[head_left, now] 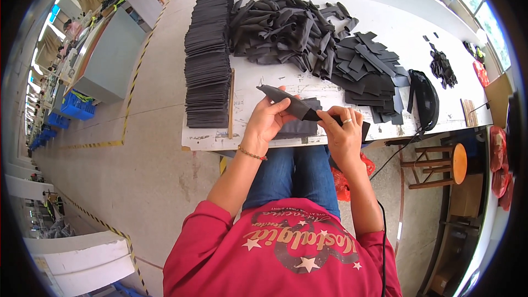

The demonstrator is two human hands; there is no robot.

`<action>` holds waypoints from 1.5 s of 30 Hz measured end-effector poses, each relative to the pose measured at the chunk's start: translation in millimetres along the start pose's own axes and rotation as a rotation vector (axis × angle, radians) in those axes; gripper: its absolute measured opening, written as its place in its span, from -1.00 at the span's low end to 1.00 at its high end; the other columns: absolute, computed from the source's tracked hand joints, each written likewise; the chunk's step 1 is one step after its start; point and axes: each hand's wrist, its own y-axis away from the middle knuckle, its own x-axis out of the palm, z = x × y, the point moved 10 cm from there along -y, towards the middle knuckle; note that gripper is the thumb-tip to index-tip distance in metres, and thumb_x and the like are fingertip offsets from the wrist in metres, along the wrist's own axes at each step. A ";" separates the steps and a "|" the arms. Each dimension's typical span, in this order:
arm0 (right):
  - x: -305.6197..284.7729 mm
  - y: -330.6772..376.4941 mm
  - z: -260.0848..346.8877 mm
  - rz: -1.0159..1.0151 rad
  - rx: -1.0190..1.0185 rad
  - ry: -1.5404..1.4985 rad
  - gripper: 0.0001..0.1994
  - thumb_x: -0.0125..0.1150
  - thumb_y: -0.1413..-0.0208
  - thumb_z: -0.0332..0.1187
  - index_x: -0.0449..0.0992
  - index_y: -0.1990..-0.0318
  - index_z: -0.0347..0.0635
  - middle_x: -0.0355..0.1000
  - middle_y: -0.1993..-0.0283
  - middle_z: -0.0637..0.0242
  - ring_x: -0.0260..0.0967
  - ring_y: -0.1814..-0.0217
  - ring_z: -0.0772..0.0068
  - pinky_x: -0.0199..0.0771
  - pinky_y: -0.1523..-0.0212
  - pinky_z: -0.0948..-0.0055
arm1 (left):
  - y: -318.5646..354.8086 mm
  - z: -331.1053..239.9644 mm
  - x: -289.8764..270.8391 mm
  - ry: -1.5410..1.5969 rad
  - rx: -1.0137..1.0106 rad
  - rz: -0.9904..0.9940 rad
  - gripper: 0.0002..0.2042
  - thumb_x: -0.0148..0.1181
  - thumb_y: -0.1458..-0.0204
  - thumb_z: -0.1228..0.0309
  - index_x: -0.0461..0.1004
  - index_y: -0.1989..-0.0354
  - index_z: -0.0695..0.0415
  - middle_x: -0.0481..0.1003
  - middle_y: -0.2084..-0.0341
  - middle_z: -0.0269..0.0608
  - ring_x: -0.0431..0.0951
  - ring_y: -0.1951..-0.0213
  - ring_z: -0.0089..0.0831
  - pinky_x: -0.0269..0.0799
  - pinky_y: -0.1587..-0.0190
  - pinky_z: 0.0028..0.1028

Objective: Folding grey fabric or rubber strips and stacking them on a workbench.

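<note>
Just above the front edge of the table, my left hand [267, 118] holds a black fabric sleeve [291, 105] with its thumb on top. The sleeve is partly opened out and tapers to a tip at the far left. My right hand [342, 132] pinches the sleeve's right end between thumb and fingers. A dark flat piece [366, 130] shows at the right side of that hand; whether it reaches into the sleeve is hidden. Under my hands lie several flat dark fabric pieces [300, 127] on the white table [269, 80].
A long row of stacked black pieces [208, 60] lines the left edge beside a wooden strip [231, 104]. Behind are heaped black sleeves [286, 30] and flat dark pieces [366, 69]. A black mesh-like item [424, 102] lies right. A stool [459, 164] stands right, below the table.
</note>
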 end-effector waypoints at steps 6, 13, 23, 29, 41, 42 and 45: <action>6.0 -1.1 14.1 -0.021 -0.017 0.099 -0.53 0.40 0.14 -0.39 0.51 -0.03 -0.13 0.35 0.14 0.28 0.31 0.17 0.21 0.22 0.13 0.23 | 26.1 -12.9 28.0 -0.139 0.195 -0.016 -0.39 0.14 -0.11 0.61 -0.03 -0.29 0.24 0.41 -0.02 0.19 0.51 -0.03 -0.09 0.56 0.03 -0.15; 24.5 -0.3 35.7 -0.028 0.110 -0.281 -0.47 0.35 0.08 -0.51 0.33 -0.10 -0.24 0.30 0.02 0.00 0.28 0.00 -0.10 0.36 -0.01 0.09 | 21.7 3.2 51.6 0.058 0.166 0.173 -0.64 0.13 -0.19 0.38 0.30 -0.10 0.29 0.56 0.23 0.00 0.49 -0.06 -0.08 0.40 -0.15 -0.17; 39.9 5.5 27.4 0.124 0.092 -0.307 -0.64 0.32 0.12 -0.56 0.34 0.13 -0.26 0.32 0.08 0.00 0.33 0.06 -0.09 0.42 0.10 0.12 | 27.9 1.5 36.9 0.022 0.277 0.076 -0.73 0.03 -0.25 0.32 0.44 0.05 0.28 0.58 0.20 0.00 0.45 -0.12 -0.16 0.31 -0.22 -0.21; 40.2 1.0 32.4 0.148 0.037 -0.367 -0.72 0.30 0.05 -0.57 0.35 0.18 -0.26 0.35 0.11 0.01 0.36 0.16 -0.10 0.43 0.19 0.15 | 25.8 23.1 41.3 0.048 0.281 0.084 -0.71 0.04 -0.25 0.29 0.48 0.06 0.29 0.53 0.07 0.01 0.53 0.02 -0.28 0.40 -0.08 -0.34; 23.9 -1.0 13.5 0.164 -0.002 -0.401 -0.82 0.29 0.03 -0.58 0.42 0.29 -0.26 0.40 0.23 0.11 0.41 0.31 -0.01 0.42 0.36 0.20 | 25.5 -15.9 45.7 0.089 0.377 0.027 -0.68 0.03 -0.26 0.27 0.40 0.04 0.33 0.56 0.34 -0.08 0.58 0.12 -0.12 0.44 -0.05 -0.18; 24.9 -2.9 14.7 0.160 0.000 -0.415 -0.84 0.28 0.04 -0.60 0.43 0.31 -0.28 0.41 0.24 0.12 0.41 0.33 0.00 0.41 0.37 0.22 | 26.4 -10.7 52.0 0.104 0.383 0.071 -0.68 0.03 -0.26 0.25 0.41 0.05 0.31 0.55 0.37 -0.11 0.59 0.13 -0.10 0.44 -0.06 -0.17; 27.8 -4.0 14.7 0.146 0.003 -0.436 -0.84 0.28 0.04 -0.61 0.43 0.31 -0.28 0.41 0.24 0.12 0.41 0.33 0.02 0.41 0.38 0.23 | 30.2 -6.9 49.1 0.148 0.432 0.047 -0.69 0.02 -0.26 0.25 0.41 0.06 0.29 0.55 0.38 -0.13 0.59 0.13 -0.10 0.44 -0.05 -0.18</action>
